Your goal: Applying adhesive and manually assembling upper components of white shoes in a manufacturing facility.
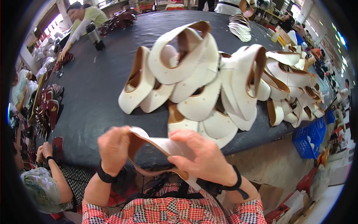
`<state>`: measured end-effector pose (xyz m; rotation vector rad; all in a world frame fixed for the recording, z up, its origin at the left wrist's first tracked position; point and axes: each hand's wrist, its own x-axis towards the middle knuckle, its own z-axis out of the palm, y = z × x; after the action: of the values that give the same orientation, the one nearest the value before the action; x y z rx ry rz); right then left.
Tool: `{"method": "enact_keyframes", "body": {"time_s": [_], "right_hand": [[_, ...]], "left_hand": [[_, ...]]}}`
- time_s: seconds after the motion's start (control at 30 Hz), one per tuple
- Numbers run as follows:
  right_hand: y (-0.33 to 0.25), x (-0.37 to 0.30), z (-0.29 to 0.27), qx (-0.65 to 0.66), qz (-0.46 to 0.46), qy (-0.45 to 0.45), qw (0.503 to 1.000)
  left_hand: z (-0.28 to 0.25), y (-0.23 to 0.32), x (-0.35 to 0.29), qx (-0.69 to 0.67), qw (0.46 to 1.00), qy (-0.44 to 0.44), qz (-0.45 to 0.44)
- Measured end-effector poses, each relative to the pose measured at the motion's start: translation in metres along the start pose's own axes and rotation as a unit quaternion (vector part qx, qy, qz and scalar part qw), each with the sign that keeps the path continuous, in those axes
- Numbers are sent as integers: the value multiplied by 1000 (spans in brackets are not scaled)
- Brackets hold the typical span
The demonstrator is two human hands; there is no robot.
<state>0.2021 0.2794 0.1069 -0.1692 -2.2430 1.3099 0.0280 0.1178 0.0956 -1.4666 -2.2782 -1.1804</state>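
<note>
A white shoe upper (158, 143) with a brown lining is stretched between my two hands, just off the table's near edge. My left hand (114, 148) is closed on one end of its loop. At the other end my right hand (203, 156) pinches the white side between thumb and fingers. Beyond my hands lies a heap of similar white shoe uppers (192, 74), stacked over one another with brown linings showing. Part of the held upper is hidden behind my fingers.
The dark table (93, 89) also carries dark red shoe pieces (48, 106) at left, a flask (95, 37), and stacked white pieces (239, 30) far off. Blue crates (309, 137) stand by the right edge. One co-worker (84, 20) reaches over the far left; another's hand (44, 150) is nearer.
</note>
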Motion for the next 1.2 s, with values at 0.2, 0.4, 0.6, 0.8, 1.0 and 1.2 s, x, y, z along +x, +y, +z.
{"method": "enact_keyframes", "body": {"time_s": [0.2, 0.4, 0.6, 0.8, 1.0, 1.2], "right_hand": [[65, -49, -126, -69, 89, 157, 981], [151, -72, -206, -77, 240, 258, 933], [190, -71, -211, 84, 264, 256, 926], [221, -37, -167, -10, 225, 202, 953], [220, 6, -128, 9, 253, 147, 956], [225, 15, -142, 114, 209, 50, 970]], "left_hand": [[51, 57, 83, 19, 979, 197, -52], [113, 73, 159, 49, 991, 126, -4], [163, 67, 150, -44, 999, 1, -17], [181, 75, 83, -15, 998, -20, 53], [183, 114, 73, -2, 966, -220, 134], [224, 81, 57, 148, 941, -284, 106]]}}
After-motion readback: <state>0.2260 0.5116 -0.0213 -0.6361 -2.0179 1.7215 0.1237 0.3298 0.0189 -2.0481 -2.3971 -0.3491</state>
